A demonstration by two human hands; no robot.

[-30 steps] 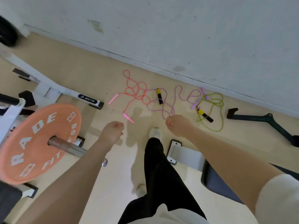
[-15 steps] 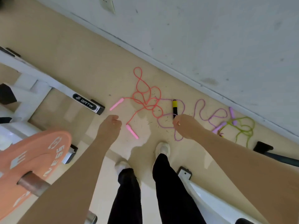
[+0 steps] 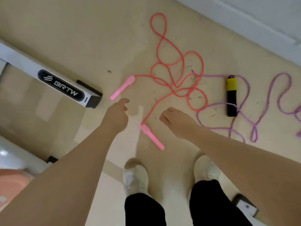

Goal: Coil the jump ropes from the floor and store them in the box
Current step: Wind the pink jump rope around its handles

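So this is right at the start of the pickup: nothing's coiled yet, and no box shows in the head view at all. The pink rope (image 3: 172,66) sprawls in loose loops on the floor (image 3: 81,30) near the wall, with the purple rope (image 3: 247,101) tangled into its right side and a black-and-yellow handle (image 3: 231,97) lying across that one.

Both arms reach down toward the pink one. The left hand (image 3: 116,114) hangs just short of the far pink handle (image 3: 123,87), fingers loosely curled and holding nothing. The right hand (image 3: 175,119) sits just beside the near pink handle (image 3: 152,137), also loosely curled and empty.

My guess for the next move is to grab one handle per hand, then lift gently so the pink loops slide free of the purple cord without dragging it along.

Compared with half a second back, the view has dropped much closer to the ropes, the orange weight plate has nearly slid out at the lower left, and the green rope is gone from view.
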